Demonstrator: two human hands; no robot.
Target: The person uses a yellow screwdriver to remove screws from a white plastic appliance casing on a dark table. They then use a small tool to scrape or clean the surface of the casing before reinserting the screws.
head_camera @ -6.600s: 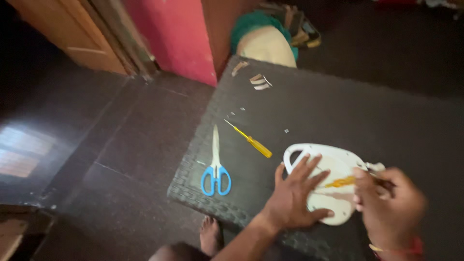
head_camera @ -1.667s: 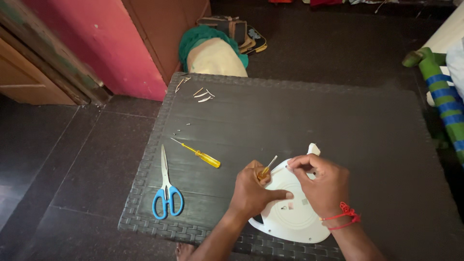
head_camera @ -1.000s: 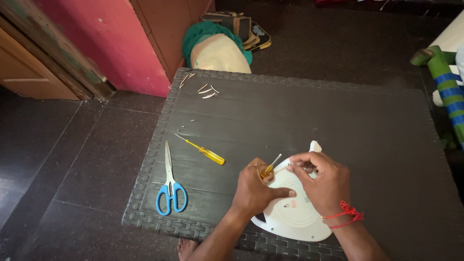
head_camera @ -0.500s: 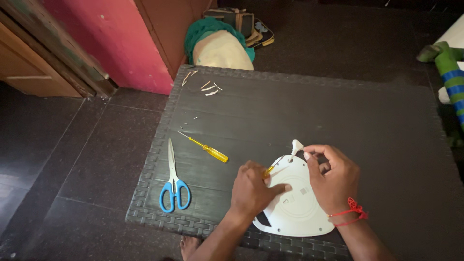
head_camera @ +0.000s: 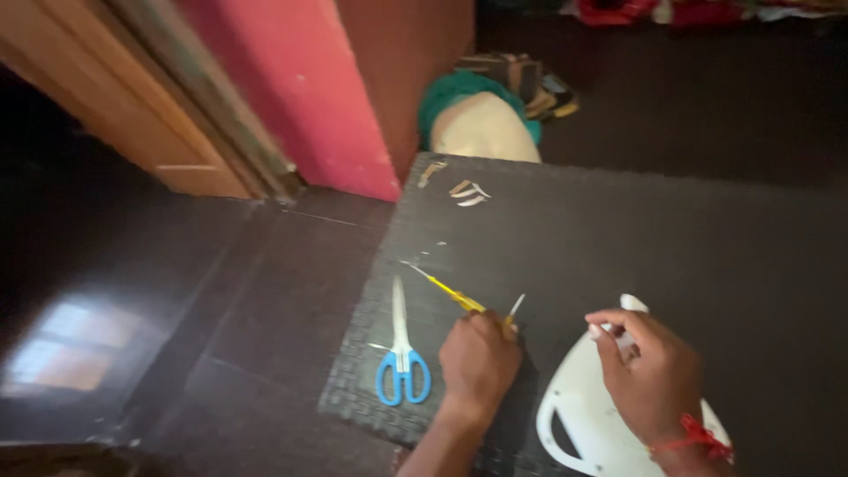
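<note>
Single head view, from above, angled down and forward across dark mat (head_camera: 618,238) toward pink wall (head_camera: 309,88); hands close at bottom edge; floor at left; slightly blurred.

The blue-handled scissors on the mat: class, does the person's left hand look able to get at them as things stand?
Probably yes. The scissors lie flat on the mat just beside the left hand, with nothing between them, though that hand already grips a small screwdriver.

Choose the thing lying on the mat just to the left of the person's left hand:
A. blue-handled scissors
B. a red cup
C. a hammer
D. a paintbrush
A: the blue-handled scissors lie on the dark mat beside the left hand.
</note>
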